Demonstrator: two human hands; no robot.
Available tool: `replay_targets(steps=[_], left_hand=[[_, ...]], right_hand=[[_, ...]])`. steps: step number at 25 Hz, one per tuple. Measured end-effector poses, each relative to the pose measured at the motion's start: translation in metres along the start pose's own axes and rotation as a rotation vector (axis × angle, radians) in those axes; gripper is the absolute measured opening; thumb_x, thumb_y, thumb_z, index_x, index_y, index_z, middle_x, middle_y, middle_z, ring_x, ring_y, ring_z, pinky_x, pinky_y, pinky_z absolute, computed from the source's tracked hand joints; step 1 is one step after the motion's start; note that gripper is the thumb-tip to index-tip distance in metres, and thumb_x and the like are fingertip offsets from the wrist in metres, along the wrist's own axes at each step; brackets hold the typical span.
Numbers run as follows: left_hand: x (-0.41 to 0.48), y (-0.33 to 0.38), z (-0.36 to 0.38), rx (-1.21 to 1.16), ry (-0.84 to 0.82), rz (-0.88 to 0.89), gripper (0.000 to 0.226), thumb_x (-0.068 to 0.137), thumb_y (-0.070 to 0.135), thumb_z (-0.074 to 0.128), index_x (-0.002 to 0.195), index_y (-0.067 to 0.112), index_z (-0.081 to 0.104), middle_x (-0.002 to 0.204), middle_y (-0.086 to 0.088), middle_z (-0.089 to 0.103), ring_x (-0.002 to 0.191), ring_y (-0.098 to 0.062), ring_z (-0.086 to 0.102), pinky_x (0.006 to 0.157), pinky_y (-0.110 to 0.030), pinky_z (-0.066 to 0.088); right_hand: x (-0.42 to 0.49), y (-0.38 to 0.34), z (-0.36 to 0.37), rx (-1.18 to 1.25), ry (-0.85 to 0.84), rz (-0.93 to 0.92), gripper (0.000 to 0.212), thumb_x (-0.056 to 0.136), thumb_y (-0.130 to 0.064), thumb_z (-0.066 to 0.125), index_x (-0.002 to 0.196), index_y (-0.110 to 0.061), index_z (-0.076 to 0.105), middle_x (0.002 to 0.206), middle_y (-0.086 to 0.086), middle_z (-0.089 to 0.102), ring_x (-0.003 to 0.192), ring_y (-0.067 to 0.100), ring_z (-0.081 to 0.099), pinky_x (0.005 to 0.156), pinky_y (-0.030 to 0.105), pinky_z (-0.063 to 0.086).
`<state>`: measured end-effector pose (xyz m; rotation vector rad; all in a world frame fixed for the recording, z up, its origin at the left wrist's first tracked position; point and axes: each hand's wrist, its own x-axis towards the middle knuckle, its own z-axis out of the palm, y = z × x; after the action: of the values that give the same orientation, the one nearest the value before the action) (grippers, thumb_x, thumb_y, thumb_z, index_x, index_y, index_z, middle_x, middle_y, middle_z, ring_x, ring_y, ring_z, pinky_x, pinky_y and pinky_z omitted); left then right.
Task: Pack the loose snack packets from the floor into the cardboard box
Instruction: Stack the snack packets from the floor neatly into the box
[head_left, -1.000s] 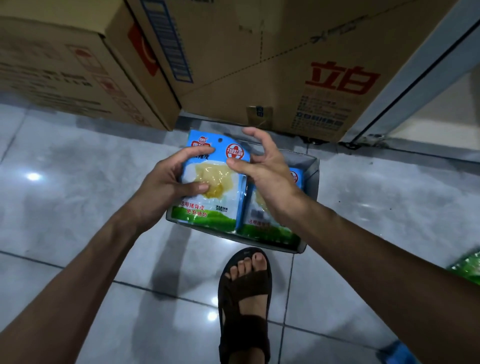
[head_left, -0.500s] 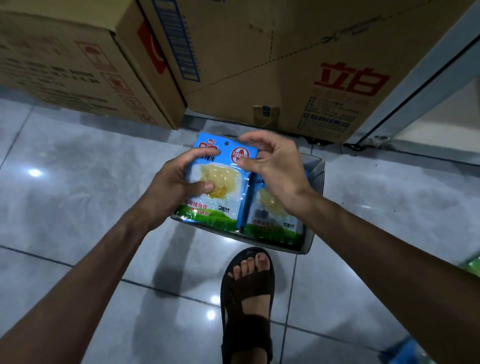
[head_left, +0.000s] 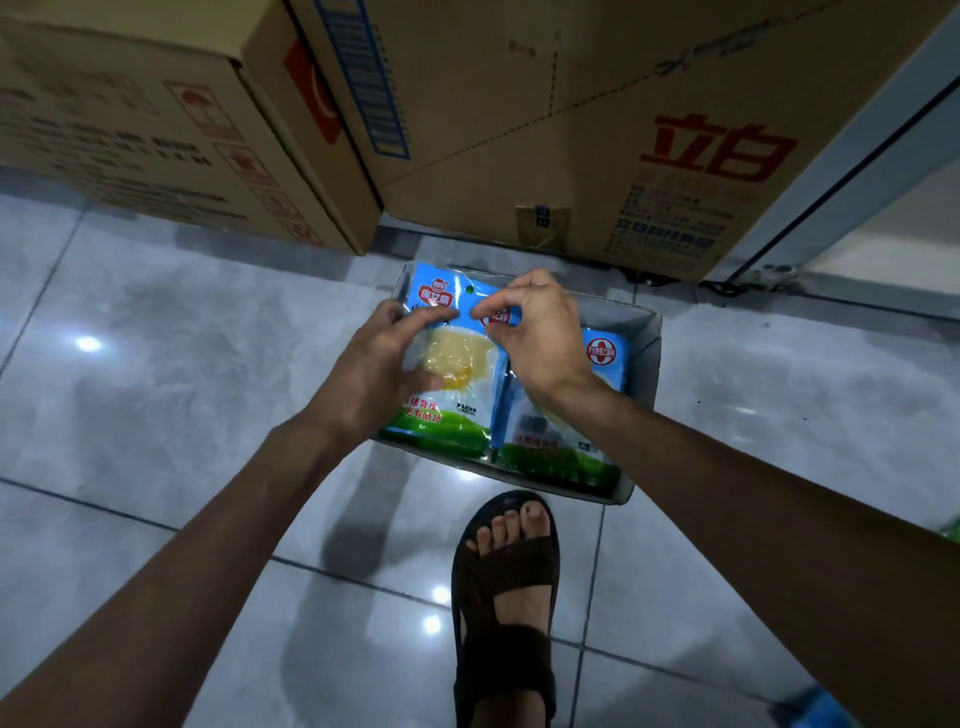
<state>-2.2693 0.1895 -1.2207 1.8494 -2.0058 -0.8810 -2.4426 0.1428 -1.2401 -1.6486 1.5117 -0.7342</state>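
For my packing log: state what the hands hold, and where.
Both hold one snack packet over the box: left hand at its left edge, right hand pinching its top.

The floor (head_left: 208, 395) is laid with large glossy grey tiles, faintly marbled and split by thin dark grout lines. Small bright spots of overhead light reflect off it at nine o'clock and again near six o'clock. Two big brown cartons stand against the far side: a carton with faded red handling symbols (head_left: 156, 119) at eleven o'clock, and just beside it a larger carton with bold red characters (head_left: 597, 130) at twelve to one o'clock, its side also bearing a blue barcode strip. At two o'clock a pale door frame (head_left: 857, 171) with a dark seal runs diagonally down to the floor.
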Motion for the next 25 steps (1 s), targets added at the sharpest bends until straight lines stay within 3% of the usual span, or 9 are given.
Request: replay_targets(steps=[3,5,8,12,16,19,25], left_hand=[[-0.004,0.000,0.005,0.153,-0.060,-0.016,0.074,0.077,0.009,0.077,0.142,0.021,0.045,0.146,-0.010,0.029,0.122,-0.015,0.040,0.104,-0.028,0.043],[-0.004,0.001,0.004,0.453,-0.014,0.132,0.073,0.078,0.015,0.076,0.143,0.014,0.043,0.155,-0.018,0.020,0.138,-0.030,0.032,0.111,-0.043,0.038],[-0.006,-0.001,0.002,0.669,-0.095,0.361,0.074,0.083,0.017,0.066,0.149,0.008,0.034,0.157,-0.021,0.023,0.145,-0.035,0.023,0.117,-0.044,0.025],[-0.008,-0.011,0.011,0.693,-0.205,0.343,0.076,0.092,0.034,0.055,0.151,0.000,0.021,0.158,-0.021,0.019,0.147,-0.033,0.019,0.116,-0.042,0.019],[-0.002,-0.009,0.018,0.743,-0.259,0.272,0.094,0.086,0.048,0.060,0.152,0.001,0.013,0.159,-0.023,0.013,0.148,-0.035,0.014,0.117,-0.041,0.014],[0.000,-0.011,0.028,0.715,-0.278,0.223,0.097,0.089,0.046,0.058,0.153,0.008,-0.004,0.161,-0.019,-0.002,0.150,-0.031,-0.003,0.122,-0.042,0.010],[0.004,-0.006,0.028,0.709,-0.297,0.177,0.096,0.090,0.048,0.056,0.153,0.010,-0.006,0.162,-0.017,-0.005,0.150,-0.030,-0.006,0.122,-0.040,0.007]], right_hand=[[0.002,0.007,0.006,-0.030,-0.077,0.023,0.023,0.081,0.003,0.069,0.095,-0.014,0.074,0.099,-0.003,0.045,0.090,0.006,0.045,0.075,-0.005,0.031],[0.000,0.008,0.006,-0.058,-0.124,0.007,0.022,0.082,0.000,0.069,0.098,-0.015,0.071,0.104,-0.004,0.046,0.095,0.005,0.045,0.080,0.000,0.030],[-0.002,0.013,0.006,-0.174,-0.162,-0.108,0.029,0.083,-0.008,0.069,0.111,-0.016,0.066,0.120,0.000,0.050,0.111,0.014,0.045,0.094,0.014,0.029],[-0.006,0.023,0.001,-0.575,-0.305,-0.277,0.053,0.097,-0.035,0.047,0.146,-0.017,0.037,0.155,0.006,0.032,0.143,0.024,0.025,0.119,0.039,0.015],[-0.020,0.030,0.006,-0.722,-0.411,-0.318,0.060,0.103,-0.036,0.027,0.154,-0.014,0.006,0.162,0.006,0.004,0.150,0.022,-0.001,0.122,0.042,0.002],[-0.018,0.032,0.008,-0.814,-0.453,-0.258,0.060,0.103,-0.038,0.021,0.153,-0.016,-0.002,0.162,0.005,-0.001,0.149,0.024,-0.004,0.121,0.043,0.000],[-0.015,0.024,0.004,-0.779,-0.502,-0.209,0.061,0.102,-0.042,0.022,0.153,-0.016,0.002,0.163,0.006,0.001,0.149,0.024,0.000,0.121,0.044,0.002]])
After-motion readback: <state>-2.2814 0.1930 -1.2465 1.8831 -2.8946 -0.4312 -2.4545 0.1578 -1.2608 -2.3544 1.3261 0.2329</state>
